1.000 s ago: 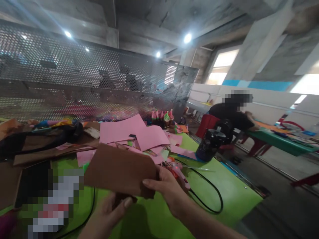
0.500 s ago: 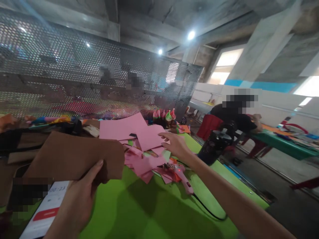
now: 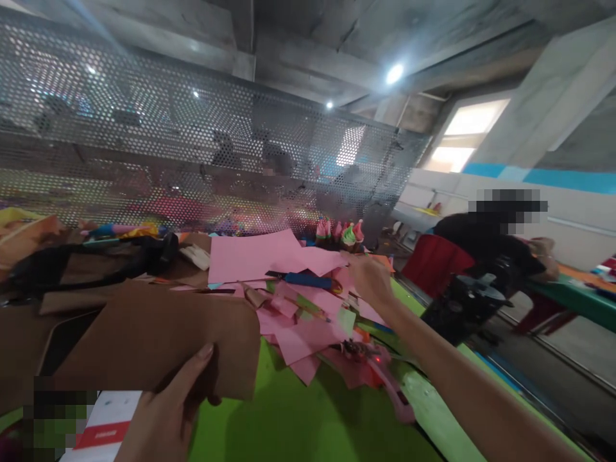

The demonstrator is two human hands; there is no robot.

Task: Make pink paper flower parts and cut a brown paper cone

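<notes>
here the left hand (image 3: 163,417) pinches the brown card (image 3: 158,340) above the green table (image 3: 298,430), while the right hand (image 3: 368,279), grip unclear, reaches into loose pink paper (image 3: 269,256) and could push scraps onto the glue gun (image 3: 385,378).

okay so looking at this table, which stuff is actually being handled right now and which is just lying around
In hand: brown card sheet gripped by left hand; pink paper pile under the reaching right hand.

Lying about: glue gun, black bag, small cone figures.

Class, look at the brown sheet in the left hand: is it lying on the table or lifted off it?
Lifted. The left hand grips the brown sheet by its lower edge above the table.
</notes>
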